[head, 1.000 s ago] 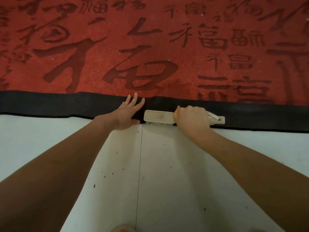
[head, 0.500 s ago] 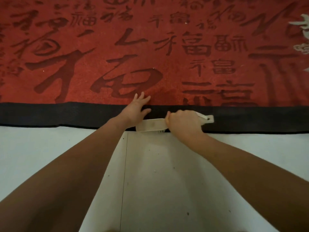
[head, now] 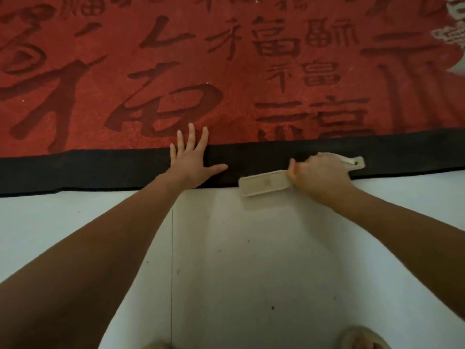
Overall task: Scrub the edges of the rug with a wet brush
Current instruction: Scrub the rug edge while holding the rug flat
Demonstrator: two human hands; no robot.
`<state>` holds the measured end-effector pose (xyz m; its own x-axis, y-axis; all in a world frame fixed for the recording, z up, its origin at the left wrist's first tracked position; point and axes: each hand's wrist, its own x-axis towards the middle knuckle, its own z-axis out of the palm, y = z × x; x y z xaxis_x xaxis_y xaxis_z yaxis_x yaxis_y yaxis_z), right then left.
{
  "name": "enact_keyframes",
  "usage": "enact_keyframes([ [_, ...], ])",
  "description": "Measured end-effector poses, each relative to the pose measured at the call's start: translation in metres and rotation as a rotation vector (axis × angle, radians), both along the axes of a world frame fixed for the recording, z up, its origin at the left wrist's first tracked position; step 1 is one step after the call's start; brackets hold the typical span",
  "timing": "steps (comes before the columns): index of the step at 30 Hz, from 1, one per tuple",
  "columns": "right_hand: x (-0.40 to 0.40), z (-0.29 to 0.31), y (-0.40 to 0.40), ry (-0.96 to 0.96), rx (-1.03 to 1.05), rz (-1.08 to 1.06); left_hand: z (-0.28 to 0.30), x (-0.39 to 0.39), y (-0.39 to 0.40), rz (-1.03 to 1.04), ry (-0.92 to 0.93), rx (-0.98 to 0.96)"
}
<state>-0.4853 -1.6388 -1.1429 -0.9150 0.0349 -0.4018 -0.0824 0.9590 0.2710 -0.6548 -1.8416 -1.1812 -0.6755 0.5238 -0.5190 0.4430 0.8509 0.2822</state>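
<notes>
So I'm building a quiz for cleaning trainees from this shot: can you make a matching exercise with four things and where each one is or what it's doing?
Column A:
1. left hand
2. right hand
3. brush
4. black border

Column B:
a. runs along the rug's near edge
b. pressed flat, fingers spread
c. grips the brush handle
d. lies across the rug's edge and the white floor

Pairs: 1-b, 2-c, 3-d, 4-a

White tiled floor [head: 251, 260] bears red rug [head: 226, 71], perhaps damp.

Cream brush [head: 264, 183] lies tilted across red rug's [head: 226, 71] black edge [head: 100, 170].
</notes>
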Motion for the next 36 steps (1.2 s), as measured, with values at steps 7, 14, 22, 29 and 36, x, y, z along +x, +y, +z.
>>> enact_keyframes([
  [7,-0.004,-0.019,-0.020,0.301,-0.081,-0.069,0.013,0.015,0.041,0.225,-0.110,-0.062],
  [14,0.017,-0.002,0.017,0.207,0.039,-0.223,0.013,0.014,0.043,0.278,-0.110,-0.069],
  [22,0.002,-0.003,0.003,0.118,0.010,-0.209,0.018,0.010,0.047,0.288,-0.157,-0.093],
  [29,-0.022,0.006,-0.037,0.182,-0.043,-0.017,0.025,0.011,0.055,0.287,-0.167,-0.117],
  [36,0.026,-0.010,0.033,0.334,-0.049,-0.237,0.021,0.011,0.051,0.282,-0.158,-0.134],
])
